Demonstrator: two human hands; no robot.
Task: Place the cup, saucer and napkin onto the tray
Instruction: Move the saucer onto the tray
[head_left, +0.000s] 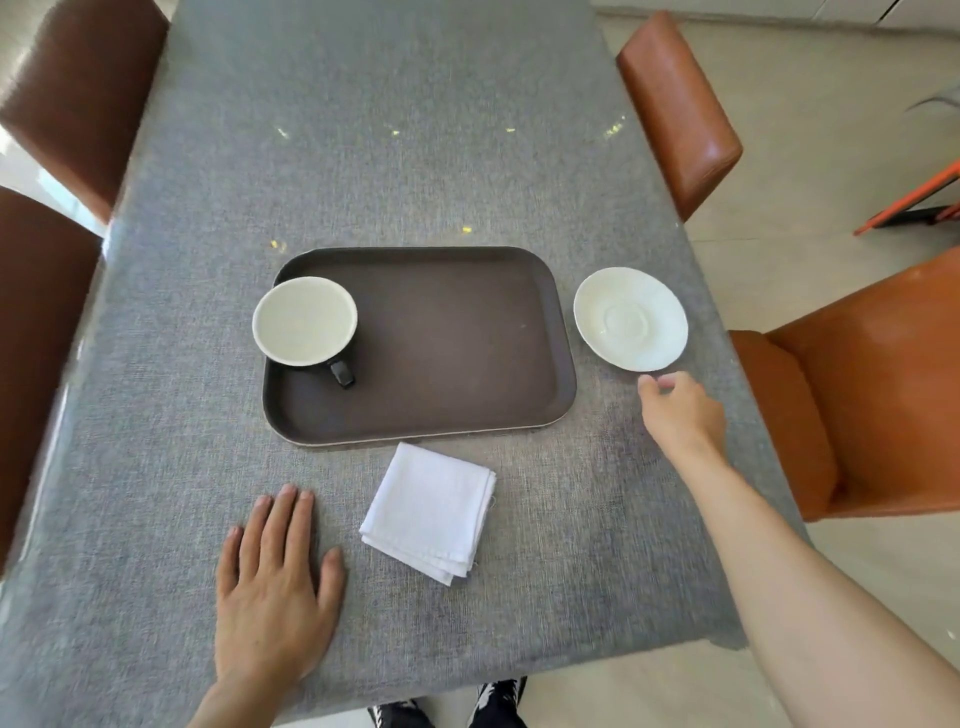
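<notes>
A dark brown tray (457, 343) lies in the middle of the grey table. On its left end stands a cup (305, 320), dark outside and white inside, its handle pointing toward me. A white saucer (630, 318) rests on the tablecloth just right of the tray. My right hand (680, 413) hovers just below the saucer's near rim, fingers curled, holding nothing. A folded white napkin (430, 511) lies on the cloth in front of the tray. My left hand (275, 582) lies flat on the table, left of the napkin, fingers spread.
The grey tablecloth (389, 156) covers the long table. Brown chairs stand at the left (78, 93) and orange ones at the right (680, 109), one close beside my right arm (872, 384). My shoes (498, 701) show below the table's near edge.
</notes>
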